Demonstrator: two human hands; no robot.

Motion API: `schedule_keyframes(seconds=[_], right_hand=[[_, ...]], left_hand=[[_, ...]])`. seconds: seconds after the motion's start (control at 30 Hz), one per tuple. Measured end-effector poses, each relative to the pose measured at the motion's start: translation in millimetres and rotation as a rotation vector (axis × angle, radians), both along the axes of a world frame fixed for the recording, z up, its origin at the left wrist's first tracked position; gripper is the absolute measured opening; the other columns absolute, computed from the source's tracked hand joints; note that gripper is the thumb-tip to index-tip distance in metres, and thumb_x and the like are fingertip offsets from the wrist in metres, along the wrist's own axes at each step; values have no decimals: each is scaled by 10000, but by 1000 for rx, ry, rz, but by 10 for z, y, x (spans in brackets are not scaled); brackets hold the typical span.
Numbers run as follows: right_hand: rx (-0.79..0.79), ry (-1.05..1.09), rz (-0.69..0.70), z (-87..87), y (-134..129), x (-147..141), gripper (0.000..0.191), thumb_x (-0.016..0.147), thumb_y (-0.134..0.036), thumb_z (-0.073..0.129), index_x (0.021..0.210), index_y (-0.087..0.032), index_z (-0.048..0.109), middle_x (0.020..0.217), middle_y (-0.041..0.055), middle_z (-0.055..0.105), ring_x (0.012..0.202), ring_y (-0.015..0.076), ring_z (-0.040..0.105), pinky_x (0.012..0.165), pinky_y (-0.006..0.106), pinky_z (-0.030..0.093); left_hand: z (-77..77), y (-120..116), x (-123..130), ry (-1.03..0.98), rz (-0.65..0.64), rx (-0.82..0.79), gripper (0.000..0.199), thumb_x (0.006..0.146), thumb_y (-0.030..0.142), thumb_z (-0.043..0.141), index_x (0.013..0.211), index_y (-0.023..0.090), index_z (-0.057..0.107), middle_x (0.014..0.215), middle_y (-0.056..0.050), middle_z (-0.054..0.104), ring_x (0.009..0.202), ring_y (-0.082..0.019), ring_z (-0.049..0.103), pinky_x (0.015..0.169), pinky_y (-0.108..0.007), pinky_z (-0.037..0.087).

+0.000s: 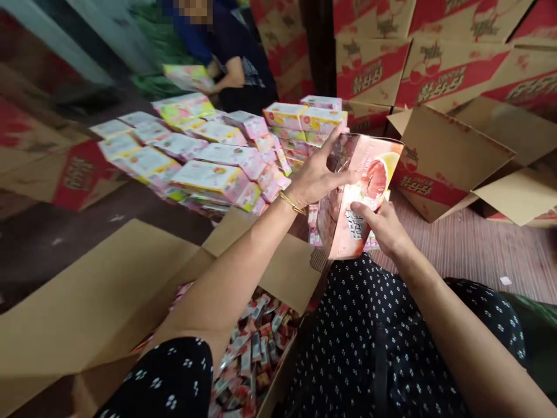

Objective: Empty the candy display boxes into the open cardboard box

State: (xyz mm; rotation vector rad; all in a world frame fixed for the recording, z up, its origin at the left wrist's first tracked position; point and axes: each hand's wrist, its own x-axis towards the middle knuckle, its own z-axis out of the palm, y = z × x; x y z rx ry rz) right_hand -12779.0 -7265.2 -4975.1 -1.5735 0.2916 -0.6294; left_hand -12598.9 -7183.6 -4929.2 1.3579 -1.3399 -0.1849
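Note:
A pink box with a fruit picture is held up in front of my lap, tilted. My left hand, a bangle at its wrist, grips the upper left part of the box, its fingers over the front and top. On the lower right side, my right hand holds the same box, thumb on the printed face and the other fingers hidden behind it. Below my left arm stands an open carton filled with small wrapped packets.
Stacked pink and yellow boxes lie ahead on the left. Behind them a person holds a similar box. Printed cartons are piled at the back right, with open cartons in front of them.

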Motion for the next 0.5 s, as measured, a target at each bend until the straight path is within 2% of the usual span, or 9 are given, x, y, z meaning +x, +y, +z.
schedule_keyframes(seconds=[0.03, 0.1, 0.17, 0.23, 0.33, 0.43, 0.5], right_hand=[[71, -27, 59, 44, 135, 61, 673, 781, -517, 716, 1354, -207, 547, 1243, 106, 691, 1141, 271, 651, 1020, 458, 544], [188, -33, 158, 53, 395, 117, 620, 740, -462, 722, 1287, -212, 570, 1185, 84, 713, 1098, 266, 666, 967, 430, 563], [256, 26, 203, -50, 636, 143, 598, 667, -404, 732, 1207, -197, 582, 1088, 70, 730, 1009, 261, 685, 881, 395, 579], [265, 107, 199, -232, 865, 184, 588, 602, -362, 716, 1142, -176, 576, 1004, 62, 730, 905, 248, 688, 797, 363, 577], [123, 256, 100, -544, 1191, 299, 598, 583, -328, 666, 1148, -172, 545, 975, 50, 719, 837, 224, 672, 768, 344, 560], [-172, 484, -25, -794, 1462, 429, 562, 636, -263, 639, 1182, -168, 549, 1004, 60, 716, 899, 234, 676, 855, 359, 543], [-314, 646, -22, -908, 1590, 490, 556, 689, -214, 625, 1235, -142, 545, 1054, 99, 719, 970, 260, 687, 909, 377, 533]], left_hand=[[51, 191, -33, 62, 16, 12, 971, 742, 541, 812, 1576, 269, 394, 1564, -50, 495, 1516, -371, 325, 1268, -542, 242], [24, 576, -102, 197, 78, 74, 895, 777, 517, 774, 1561, 255, 431, 1495, -55, 570, 1449, -353, 437, 1230, -523, 332], [-134, 944, -169, 300, 204, 185, 890, 767, 504, 764, 1557, 245, 447, 1444, -55, 617, 1376, -334, 522, 1189, -490, 400], [-349, 1280, -232, 346, 367, 308, 926, 732, 496, 776, 1557, 234, 450, 1414, -54, 641, 1325, -325, 567, 1157, -461, 433], [-644, 1710, -342, 317, 534, 433, 933, 747, 504, 751, 1574, 222, 422, 1407, -58, 646, 1289, -315, 595, 1114, -422, 463], [-864, 2032, -553, 197, 719, 579, 870, 842, 497, 671, 1604, 213, 362, 1393, -97, 644, 1296, -328, 584, 1102, -421, 460], [-1012, 2168, -762, 60, 866, 719, 867, 852, 455, 671, 1613, 206, 338, 1374, -144, 627, 1322, -358, 547, 1112, -449, 445]])
